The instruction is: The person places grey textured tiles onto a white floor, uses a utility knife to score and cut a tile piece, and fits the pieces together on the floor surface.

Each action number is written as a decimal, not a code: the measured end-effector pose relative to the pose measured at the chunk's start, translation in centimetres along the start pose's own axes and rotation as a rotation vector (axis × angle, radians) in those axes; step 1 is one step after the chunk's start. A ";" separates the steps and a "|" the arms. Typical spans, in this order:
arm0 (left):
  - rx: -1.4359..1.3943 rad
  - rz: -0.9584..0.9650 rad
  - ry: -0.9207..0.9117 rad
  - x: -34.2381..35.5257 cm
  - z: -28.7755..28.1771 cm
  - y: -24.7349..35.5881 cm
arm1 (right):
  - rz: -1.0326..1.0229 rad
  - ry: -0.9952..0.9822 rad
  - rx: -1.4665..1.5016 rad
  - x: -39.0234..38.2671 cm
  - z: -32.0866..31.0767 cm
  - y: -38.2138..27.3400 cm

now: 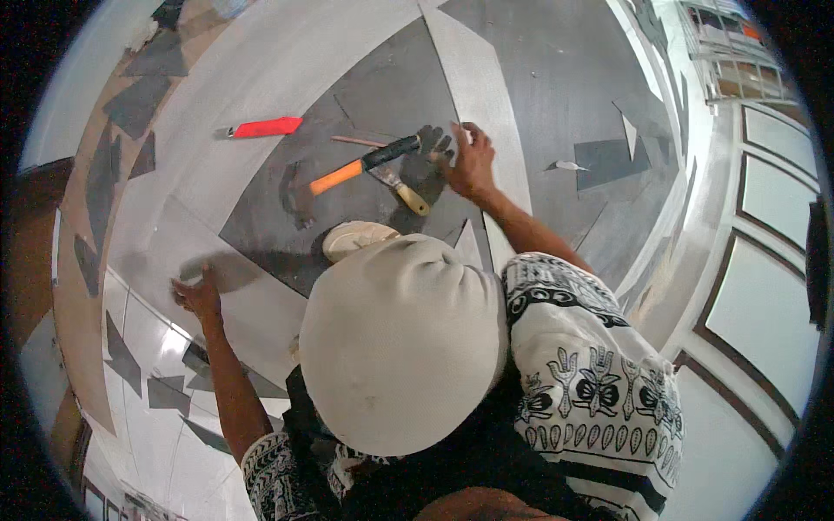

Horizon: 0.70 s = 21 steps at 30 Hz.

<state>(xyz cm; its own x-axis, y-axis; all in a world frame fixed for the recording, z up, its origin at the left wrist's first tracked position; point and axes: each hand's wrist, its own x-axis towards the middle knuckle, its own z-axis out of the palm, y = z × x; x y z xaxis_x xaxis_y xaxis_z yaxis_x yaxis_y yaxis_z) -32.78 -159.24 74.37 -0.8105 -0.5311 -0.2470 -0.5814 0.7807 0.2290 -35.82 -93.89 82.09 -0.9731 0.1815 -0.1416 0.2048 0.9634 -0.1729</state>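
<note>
My right hand (pixel 472 163) hovers by the pale strip (pixel 495 95) in the dark grey flooring, its fingers apart and nothing visible in them. Just left of it lies a hammer (pixel 365 163) with an orange and black handle; its dark head blends into the floor. Beside the hammer are a scraper (pixel 407 193) with a wooden handle and a thin reddish stick (pixel 358 141). Over the light floor at left, my left hand (pixel 200 297) is empty, fingers spread, casting a shadow. A red utility knife (pixel 265 128) lies farther ahead, between the hands.
My bent knee (pixel 400 347) and a light shoe (pixel 354 239) take up the near middle. At right lie a dark grey rectangular piece (pixel 612 165) and a small white pointed object (pixel 566 165). Dark offcuts (pixel 139 104) are scattered at left. A metal rack (pixel 738 65) stands far right.
</note>
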 end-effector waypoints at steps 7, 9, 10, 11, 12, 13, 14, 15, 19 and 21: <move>0.101 0.030 -0.072 0.3 1.2 -1.0 | 0.569 0.109 0.062 -1.3 0.1 9.2; 0.127 -0.043 -0.094 -0.2 1.3 1.8 | 0.702 0.004 0.088 -3.4 -0.5 13.3; 0.115 -0.003 -0.058 -1.0 1.7 3.6 | 0.649 -0.028 0.124 -4.3 -0.9 13.9; 0.085 0.024 0.024 -1.2 1.4 3.9 | 0.638 -0.028 0.088 -4.5 -1.4 13.5; -0.002 0.116 0.104 -1.2 1.4 4.8 | 0.639 -0.012 0.037 -4.2 -1.3 12.4; -0.054 0.199 0.132 -1.6 1.5 5.4 | 0.590 -0.032 0.047 -3.8 -0.7 10.5; -0.083 0.287 0.108 -2.4 1.8 6.9 | 0.397 0.139 -0.065 -3.7 0.0 9.3; -0.044 0.389 0.004 -3.1 2.1 9.3 | 0.213 0.315 -0.178 -3.5 0.4 8.6; -0.208 0.794 -0.198 -10.7 0.5 24.0 | -0.190 0.181 0.028 -3.1 -1.1 3.4; -0.302 0.856 -0.228 -12.3 1.9 25.2 | -0.242 0.093 0.055 -1.8 -1.4 -1.7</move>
<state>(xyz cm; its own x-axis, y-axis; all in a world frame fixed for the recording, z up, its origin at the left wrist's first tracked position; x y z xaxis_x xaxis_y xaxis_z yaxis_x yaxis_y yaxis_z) -37.32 -132.42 81.35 -0.9564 0.2874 -0.0530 0.1868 0.7409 0.6452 -34.59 -95.57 84.03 -0.9995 -0.0330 -0.0003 -0.0319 0.9694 -0.2435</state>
